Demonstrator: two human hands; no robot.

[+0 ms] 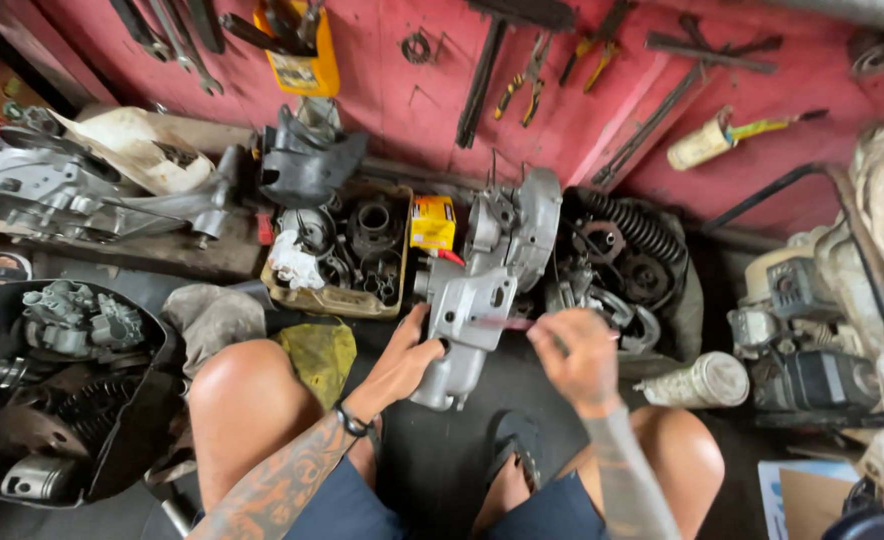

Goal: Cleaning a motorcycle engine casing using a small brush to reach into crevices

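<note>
Steadying a grey cast-metal engine casing (477, 300) standing on the dark floor (442, 460) between the knees, the left hand (409, 357) clasps its lower edge; the right hand (580, 352) pinches a thin reddish tool (507, 323) against it.

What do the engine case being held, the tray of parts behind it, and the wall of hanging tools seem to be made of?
Engine case, steadied by the left hand: probably cast aluminium, dull silver-grey with moulded ribs. Tray: looks like cardboard, tan with soft, worn edges. Wall: red-painted, apparently boards, with seams showing, though the material underneath is unclear.
</note>
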